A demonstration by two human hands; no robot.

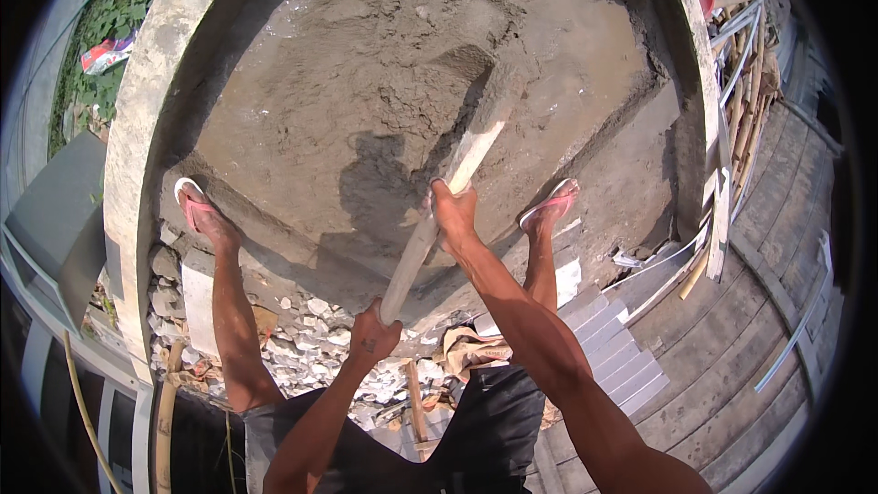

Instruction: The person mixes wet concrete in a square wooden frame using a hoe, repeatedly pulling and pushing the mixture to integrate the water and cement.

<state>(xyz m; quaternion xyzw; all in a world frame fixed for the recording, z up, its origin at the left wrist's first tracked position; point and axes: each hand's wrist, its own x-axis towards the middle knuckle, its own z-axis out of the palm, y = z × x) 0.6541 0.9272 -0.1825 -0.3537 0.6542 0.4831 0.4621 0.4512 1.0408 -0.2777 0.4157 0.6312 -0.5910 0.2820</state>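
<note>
Both my hands grip the pale wooden handle of a hoe (476,144), which slants from lower left to upper right. My left hand (376,336) closes around the butt end, low over the white rubble. Farther up, my right hand (454,213) wraps around the middle of the handle. The far end of the hoe is coated in grey mud and sunk in wet mortar (366,73), so its blade is mostly hidden. Thick mortar is heaped in the middle, with watery grey liquid around it. My shadow falls across the near part.
A raised concrete rim (146,119) encloses the mix. My sandalled feet stand apart on its near ledge. Broken white rubble (315,348) lies between my legs. Wooden planks (732,348) and stacked grey strips (611,348) are at right, below a pile of sticks (745,110).
</note>
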